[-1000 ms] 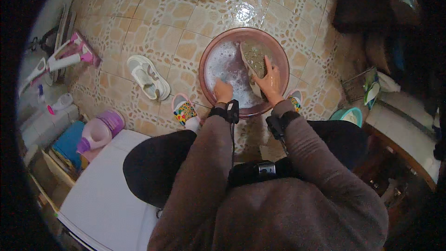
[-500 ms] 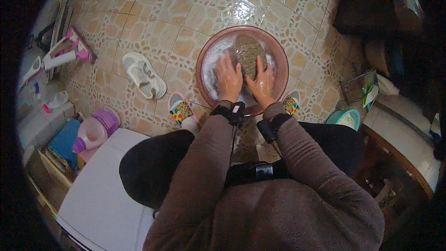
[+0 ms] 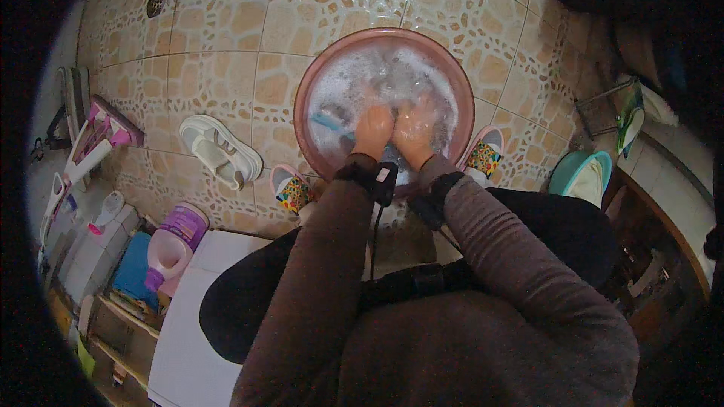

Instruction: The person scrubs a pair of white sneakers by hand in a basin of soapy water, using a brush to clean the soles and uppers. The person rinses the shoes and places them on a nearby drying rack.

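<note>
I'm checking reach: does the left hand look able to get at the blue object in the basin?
Likely yes: the blue object lies in the suds just beside the left hand, and nothing solid shows in between.

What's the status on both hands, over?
Left hand, right hand: partly submerged in white foamy water, round brownish-pink basin. Grip hidden from view. Slim blue object beside left hand.
</note>
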Motion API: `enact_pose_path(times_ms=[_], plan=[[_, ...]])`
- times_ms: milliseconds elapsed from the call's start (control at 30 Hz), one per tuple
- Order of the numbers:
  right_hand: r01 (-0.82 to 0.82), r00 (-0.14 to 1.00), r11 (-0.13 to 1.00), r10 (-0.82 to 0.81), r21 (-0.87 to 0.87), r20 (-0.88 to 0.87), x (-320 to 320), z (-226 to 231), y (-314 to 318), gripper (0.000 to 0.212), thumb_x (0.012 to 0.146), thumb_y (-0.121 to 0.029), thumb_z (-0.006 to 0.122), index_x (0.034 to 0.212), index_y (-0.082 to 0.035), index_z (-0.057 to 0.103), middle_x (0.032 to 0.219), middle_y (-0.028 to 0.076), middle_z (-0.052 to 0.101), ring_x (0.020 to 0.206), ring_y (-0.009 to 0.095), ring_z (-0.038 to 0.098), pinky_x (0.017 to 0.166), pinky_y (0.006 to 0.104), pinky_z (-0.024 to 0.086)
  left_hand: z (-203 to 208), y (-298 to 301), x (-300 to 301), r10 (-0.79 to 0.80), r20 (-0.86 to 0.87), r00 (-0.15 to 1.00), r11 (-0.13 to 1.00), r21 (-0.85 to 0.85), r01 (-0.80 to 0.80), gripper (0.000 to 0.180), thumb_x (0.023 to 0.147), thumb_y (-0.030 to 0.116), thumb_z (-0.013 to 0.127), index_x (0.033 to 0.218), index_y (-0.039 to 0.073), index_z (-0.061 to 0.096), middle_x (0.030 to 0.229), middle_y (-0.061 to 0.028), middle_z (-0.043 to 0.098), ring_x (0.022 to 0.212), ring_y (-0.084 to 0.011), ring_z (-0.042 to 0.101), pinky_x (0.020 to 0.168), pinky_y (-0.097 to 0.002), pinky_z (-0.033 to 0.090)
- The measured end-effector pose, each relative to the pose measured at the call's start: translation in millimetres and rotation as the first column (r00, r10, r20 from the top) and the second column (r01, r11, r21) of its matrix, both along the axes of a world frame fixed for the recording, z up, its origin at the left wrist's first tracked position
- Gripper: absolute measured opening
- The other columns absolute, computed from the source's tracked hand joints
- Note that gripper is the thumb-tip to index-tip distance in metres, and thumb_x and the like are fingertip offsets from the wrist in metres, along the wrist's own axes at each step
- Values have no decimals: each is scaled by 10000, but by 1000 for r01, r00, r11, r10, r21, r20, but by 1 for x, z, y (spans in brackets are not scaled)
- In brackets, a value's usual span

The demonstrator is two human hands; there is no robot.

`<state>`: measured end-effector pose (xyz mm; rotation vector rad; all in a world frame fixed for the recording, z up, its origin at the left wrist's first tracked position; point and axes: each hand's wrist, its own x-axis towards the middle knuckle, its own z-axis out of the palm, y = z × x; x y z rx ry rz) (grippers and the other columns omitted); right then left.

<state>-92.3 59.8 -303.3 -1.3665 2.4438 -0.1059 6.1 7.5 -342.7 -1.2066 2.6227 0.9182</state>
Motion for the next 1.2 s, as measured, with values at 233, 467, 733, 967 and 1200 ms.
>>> enact_pose_path(times_ms=[233, 467, 733, 967, 1200], plan=[[47, 981, 996, -62, 81, 186, -10, 27, -10, 686, 748, -258, 740, 1362, -113, 470, 1156, 260, 475, 1145, 461, 459, 888, 565, 413, 49, -26, -16, 212, 78, 974, 904, 363, -226, 590, 914, 91, 528, 1450, -28, 314, 1515, -314, 251, 1364, -401, 371, 1112, -450, 339], [87, 986, 975, -56, -206, 155, -9, 69, 4, 928, 687, -199, 800, 1490, -179, 334, 1272, 309, 432, 1180, 497, 429, 978, 563, 368, 73, -17, -18, 808, -442, 389, 588, 630, -507, 652, 948, 174, 563, 1499, 26, 248, 1384, -245, 482, 1271, -365, 479, 1049, -414, 373], [114, 981, 949, -61, -293, 185, -6, 135, 17, 964, 682, -209, 806, 1508, -199, 308, 1302, 363, 409, 1201, 519, 420, 999, 543, 373, 94, -23, -21, 979, 188, 78, -174, 971, -162, 663, 1020, 548, 304, 1390, 16, 447, 1315, -112, 567, 1132, -267, 576, 981, -400, 448], [51, 993, 947, -14, -316, 119, -17, 127, 3, 949, 711, -223, 788, 1519, -202, 289, 1301, 373, 406, 1189, 522, 429, 990, 535, 387, 60, -37, -21, 928, 231, 293, -185, 967, -175, 632, 995, 559, 399, 1372, 60, 490, 1263, -79, 604, 1104, -232, 587, 926, -348, 478], [12, 989, 998, -3, -57, 148, -17, 78, -9, 972, 731, -240, 782, 1537, -220, 239, 1352, 344, 368, 1168, 519, 440, 949, 545, 408, 5, -20, -33, 942, -259, 215, 336, 761, -556, 361, 999, 316, 491, 1152, 1, 580, 944, -39, 653, 863, -255, 611, 720, -382, 482]])
